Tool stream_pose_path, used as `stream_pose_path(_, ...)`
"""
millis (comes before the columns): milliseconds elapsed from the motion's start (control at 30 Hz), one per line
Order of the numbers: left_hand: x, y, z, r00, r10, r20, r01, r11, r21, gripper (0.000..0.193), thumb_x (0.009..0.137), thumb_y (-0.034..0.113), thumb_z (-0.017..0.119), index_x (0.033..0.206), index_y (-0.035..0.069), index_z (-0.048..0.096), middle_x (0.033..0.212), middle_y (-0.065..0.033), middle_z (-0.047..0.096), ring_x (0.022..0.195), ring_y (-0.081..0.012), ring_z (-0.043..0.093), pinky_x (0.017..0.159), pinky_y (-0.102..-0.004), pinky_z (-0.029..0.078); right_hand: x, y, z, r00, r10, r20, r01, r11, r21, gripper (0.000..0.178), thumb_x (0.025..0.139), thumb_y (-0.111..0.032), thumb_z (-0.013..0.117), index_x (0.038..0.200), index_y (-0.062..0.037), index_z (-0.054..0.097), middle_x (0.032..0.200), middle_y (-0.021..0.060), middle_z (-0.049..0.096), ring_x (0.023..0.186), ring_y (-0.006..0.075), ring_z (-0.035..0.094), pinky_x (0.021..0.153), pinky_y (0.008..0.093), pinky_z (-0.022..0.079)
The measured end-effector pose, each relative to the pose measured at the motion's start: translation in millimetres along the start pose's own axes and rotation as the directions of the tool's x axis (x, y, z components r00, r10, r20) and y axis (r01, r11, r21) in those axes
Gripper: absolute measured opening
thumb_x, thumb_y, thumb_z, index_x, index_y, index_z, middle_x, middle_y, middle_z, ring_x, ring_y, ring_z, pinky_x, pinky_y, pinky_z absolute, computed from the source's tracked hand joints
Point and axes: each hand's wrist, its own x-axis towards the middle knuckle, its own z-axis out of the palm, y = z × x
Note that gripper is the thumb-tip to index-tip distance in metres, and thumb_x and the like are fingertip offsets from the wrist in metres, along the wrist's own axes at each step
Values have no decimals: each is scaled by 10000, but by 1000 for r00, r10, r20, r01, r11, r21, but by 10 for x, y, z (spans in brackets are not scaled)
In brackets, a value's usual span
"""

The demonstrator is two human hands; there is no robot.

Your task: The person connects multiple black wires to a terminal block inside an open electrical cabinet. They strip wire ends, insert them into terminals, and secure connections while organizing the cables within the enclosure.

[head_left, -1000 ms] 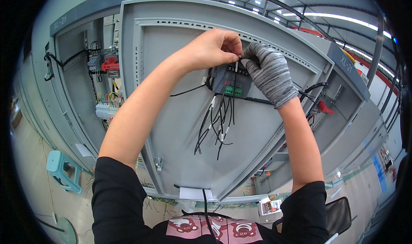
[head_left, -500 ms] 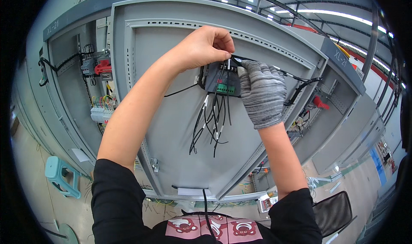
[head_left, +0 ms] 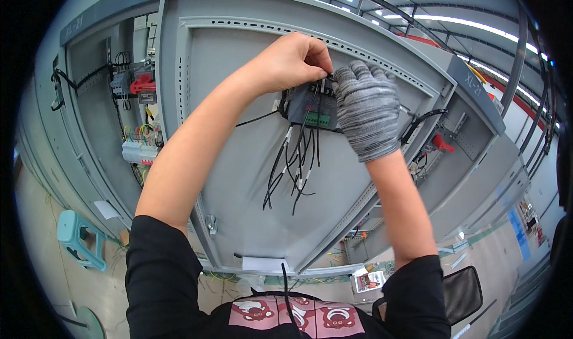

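My left hand (head_left: 296,62) is bare and raised to the top of a dark control module (head_left: 309,107) with a green terminal strip. Its thumb and forefinger pinch a thin black wire at the module's upper edge. My right hand (head_left: 368,110), in a grey striped knit glove, is closed beside the left fingertips, at the module's right side. The back of the glove hides whatever its fingers grip. Several loose black wires (head_left: 288,166) with white marker sleeves dangle below the module, their lower ends free. The module sits on a grey cabinet door panel (head_left: 239,190).
Perforated frame rails (head_left: 209,22) border the panel. An open cabinet with a red switch handle (head_left: 143,83) stands left; another red handle (head_left: 441,142) shows right. A teal stool (head_left: 80,240) is on the floor at left, and a dark mesh seat (head_left: 462,294) at lower right.
My right hand has moved up a little, and its fingers now curl higher beside my left fingertips. The left hand keeps its pinch near the module's top. The view has shifted slightly.
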Motion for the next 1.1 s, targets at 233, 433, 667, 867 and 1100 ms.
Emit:
stream_pose_path(233,29,-79,13,999,48,-3,-48,999,-14,80,821,-23,651,897,-5,630,843,-18,670,814,-96,608,795,-269,498,355,242,-56,973,-206,100,185,965,188,168,799,-82,639,966,-69,642,953,108,650,904,294,626,787,387,512)
stream_pose_path(433,-63,-17,-21,998,47,-31,-51,991,-125,143,811,-11,665,927,9,583,900,-30,663,852,-111,614,835,-272,496,471,472,41,975,-180,133,102,886,453,147,809,-97,712,937,-41,668,902,136,662,820,345,643,731,382,535)
stream_pose_path(667,-97,-17,20,996,83,-35,-86,992,-87,157,805,37,684,926,-3,593,877,-40,645,842,-119,610,824,-285,505,488,543,122,934,-92,345,-149,777,611,198,797,-186,711,941,-50,713,848,163,709,812,342,678,754,390,549)
stream_pose_path(867,-134,24,103,987,124,-101,-118,991,55,163,815,34,657,965,-29,646,877,-48,667,842,-119,622,814,-277,508,489,656,75,849,-125,514,-301,685,663,208,807,-120,728,985,-14,707,859,151,714,787,226,674,780,341,539)
stream_pose_path(1100,-113,104,129,995,81,-59,-79,996,34,137,848,9,614,976,-23,649,884,-32,646,830,-107,589,802,-264,489,379,784,-37,822,-68,566,-415,609,676,198,823,-109,678,1003,-49,734,918,167,723,853,269,695,820,355,539)
